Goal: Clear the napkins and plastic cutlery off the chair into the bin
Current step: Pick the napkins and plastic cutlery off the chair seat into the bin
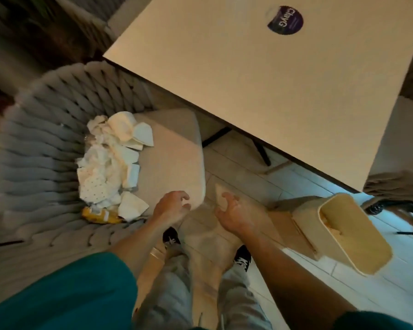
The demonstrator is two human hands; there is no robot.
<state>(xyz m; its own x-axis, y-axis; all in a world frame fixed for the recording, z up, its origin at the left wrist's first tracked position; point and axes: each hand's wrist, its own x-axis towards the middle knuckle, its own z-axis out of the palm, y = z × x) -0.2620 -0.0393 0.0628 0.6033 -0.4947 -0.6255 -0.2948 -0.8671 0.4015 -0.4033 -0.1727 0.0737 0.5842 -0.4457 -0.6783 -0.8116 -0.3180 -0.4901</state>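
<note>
A heap of crumpled and folded white napkins (110, 163) lies on the left side of the chair's beige cushion (174, 158), against the grey woven backrest. A yellow wrapper (98, 215) sits at the heap's near end. I cannot make out any plastic cutlery in the pile. My left hand (171, 206) hovers at the cushion's near corner with fingers loosely curled, holding nothing. Just beside the cushion, my right hand (234, 210) is above the floor and pinches a small folded beige napkin piece (221, 195). The cream bin (353, 248) stands on the floor to the right, its mouth open.
A large beige table (272, 91) with a dark round sticker (285, 19) overhangs the chair's far side. Its black legs (260, 148) stand on the light tiled floor. My feet are directly below, between chair and bin. Another chair (396, 184) stands at the right edge.
</note>
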